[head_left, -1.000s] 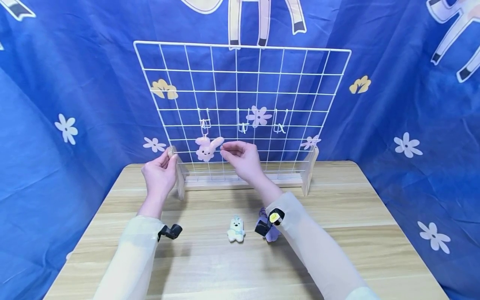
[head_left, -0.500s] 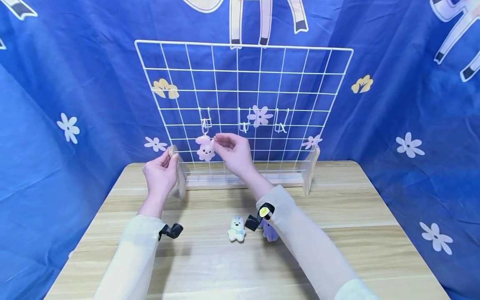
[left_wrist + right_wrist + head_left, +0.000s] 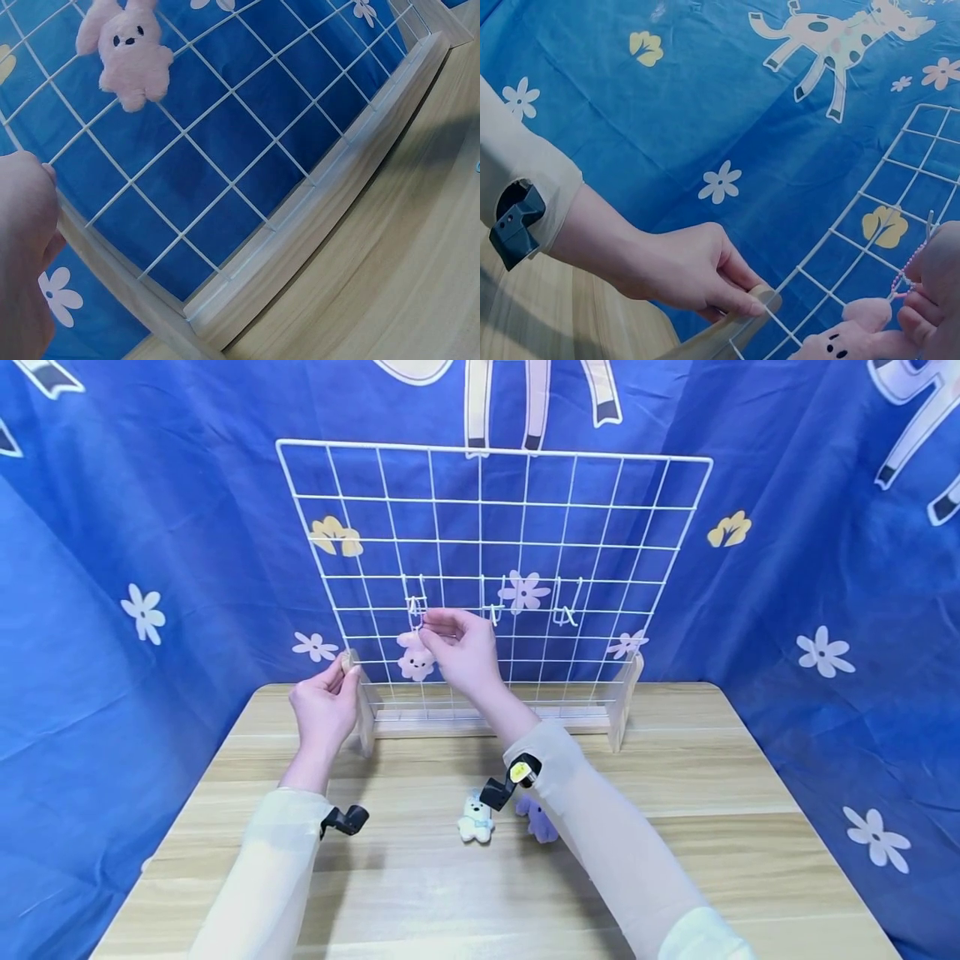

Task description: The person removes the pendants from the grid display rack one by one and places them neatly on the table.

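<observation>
A pink plush bunny keychain (image 3: 416, 666) hangs by its pink bead chain (image 3: 911, 266) from the leftmost hook (image 3: 415, 604) of a white wire grid rack (image 3: 480, 500). My right hand (image 3: 471, 656) is at the top of the bunny, thumb and fingers curled at the chain just above the ears. That hand hides part of the ears in the head view. At the rack's left side, my left hand (image 3: 324, 706) pinches the rounded top of the wooden side support (image 3: 769, 298). The left wrist view shows the bunny (image 3: 133, 64) against the grid.
Two more hooks, one the right hook (image 3: 565, 612), hang in the same row. On the wooden table (image 3: 420, 893) lie a white plush bear (image 3: 476, 822) and a purple plush (image 3: 542, 827), the latter partly behind my right sleeve (image 3: 592, 827). Blue patterned cloth (image 3: 202, 568) surrounds the table.
My right hand has moved left and up, from beside the bunny's outstretched ear, onto the ear, then to the chain. The ear has swung upward. My left hand stays at the support.
</observation>
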Tool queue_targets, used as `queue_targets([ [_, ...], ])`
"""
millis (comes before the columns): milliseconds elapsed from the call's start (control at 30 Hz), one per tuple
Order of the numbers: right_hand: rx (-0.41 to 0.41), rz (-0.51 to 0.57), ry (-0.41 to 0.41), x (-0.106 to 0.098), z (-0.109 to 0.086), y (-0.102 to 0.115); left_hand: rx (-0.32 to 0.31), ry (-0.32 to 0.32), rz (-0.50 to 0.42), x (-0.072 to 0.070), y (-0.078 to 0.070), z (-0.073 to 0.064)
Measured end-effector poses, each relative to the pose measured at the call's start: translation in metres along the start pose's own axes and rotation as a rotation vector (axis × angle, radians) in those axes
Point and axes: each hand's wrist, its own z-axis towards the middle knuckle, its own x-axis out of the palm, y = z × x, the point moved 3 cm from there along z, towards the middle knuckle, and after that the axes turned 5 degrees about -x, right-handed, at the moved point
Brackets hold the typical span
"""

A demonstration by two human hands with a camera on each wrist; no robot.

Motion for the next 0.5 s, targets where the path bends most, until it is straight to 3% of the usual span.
queue_targets([
  [200,0.064,-0.021,-0.031,0.0047,0.0025,-0.0004,-0.003,0.011,-0.016,0.0016,0.0021,0.0001],
  [500,0.061,-0.045,-0.033,0.0104,0.0086,-0.0004,0.000,0.008,-0.001,0.0003,0.0000,-0.0010],
])
